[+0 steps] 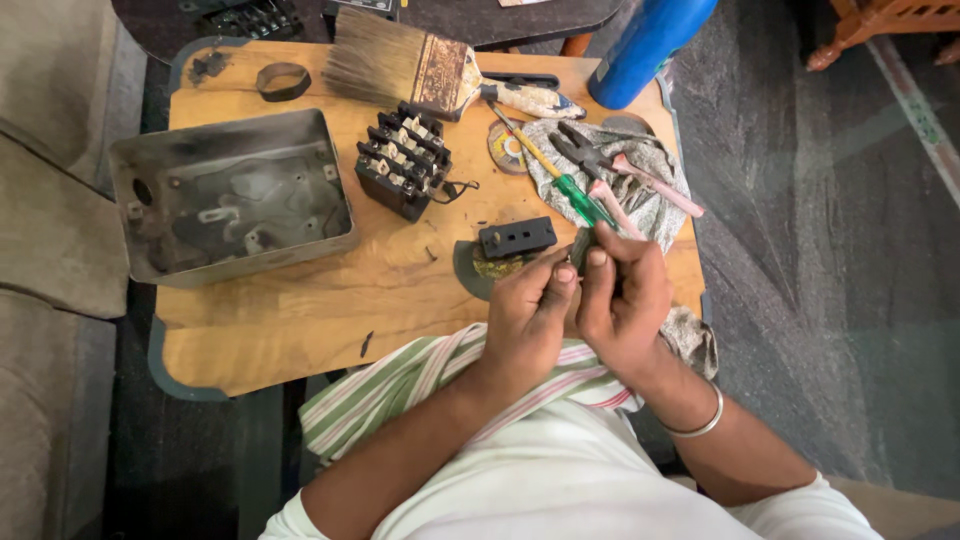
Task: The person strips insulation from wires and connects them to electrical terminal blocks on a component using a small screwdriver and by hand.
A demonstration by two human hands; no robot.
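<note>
Over the near edge of the wooden table (300,330), head view: I'm holding a small dark part (580,248) between both hands, left hand (527,318) fingers curled shut under it, right hand (622,298) pinching it from the top with thumb and forefinger. The part is mostly hidden by my fingers, so I can't tell what it is. Progress, my read: teardown looks well along. The grey metal box (232,195) is sitting gutted, the black terminal block (405,160) is lying out beside it, and a small black cover piece (517,238) is resting just ahead of my hands. What's left looks like the small part I'm working on. Count: one box, one terminal block, one cover piece, one wide paintbrush (400,65), one green-handled screwdriver (572,190), one pair of pliers (625,172) on a rag (640,205), one dark ring (283,81), one blue bottle (650,42).
</note>
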